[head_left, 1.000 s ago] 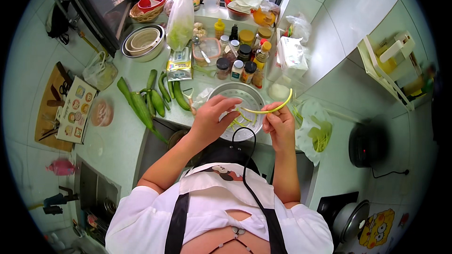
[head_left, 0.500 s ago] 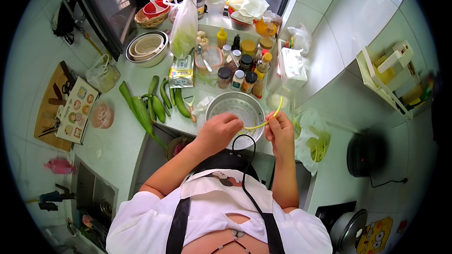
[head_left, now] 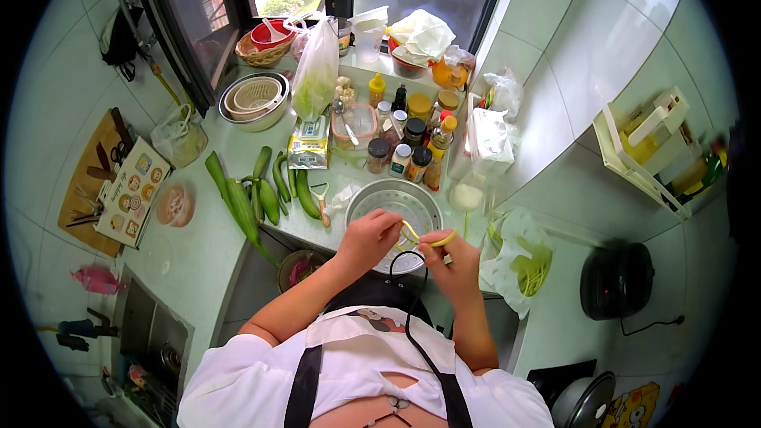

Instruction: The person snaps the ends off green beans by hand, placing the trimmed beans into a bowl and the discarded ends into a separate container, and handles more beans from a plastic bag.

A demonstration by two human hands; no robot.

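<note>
Centre of frame: left hand (head_left: 371,242) and right hand (head_left: 453,268), fingertips pinched, grasp a bent yellow-green stalk (head_left: 449,238) over a perforated steel basin (head_left: 396,200); green bits visible low inside, partly hidden. Right of centre: whitish bag (head_left: 519,228) holding green stalks (head_left: 533,273). Upper left: steel bowl (head_left: 274,117), cream strainers (head_left: 255,97) nested within. Above it: wicker basket (head_left: 261,56) bearing a red bowl (head_left: 261,35), pale spoon (head_left: 273,30) inside.

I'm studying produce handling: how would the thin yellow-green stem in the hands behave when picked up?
The yellow-green stem is probably light, being so slender. Its bent shape between the left hand and right hand suggests it would flex rather than stay rigid.
</note>
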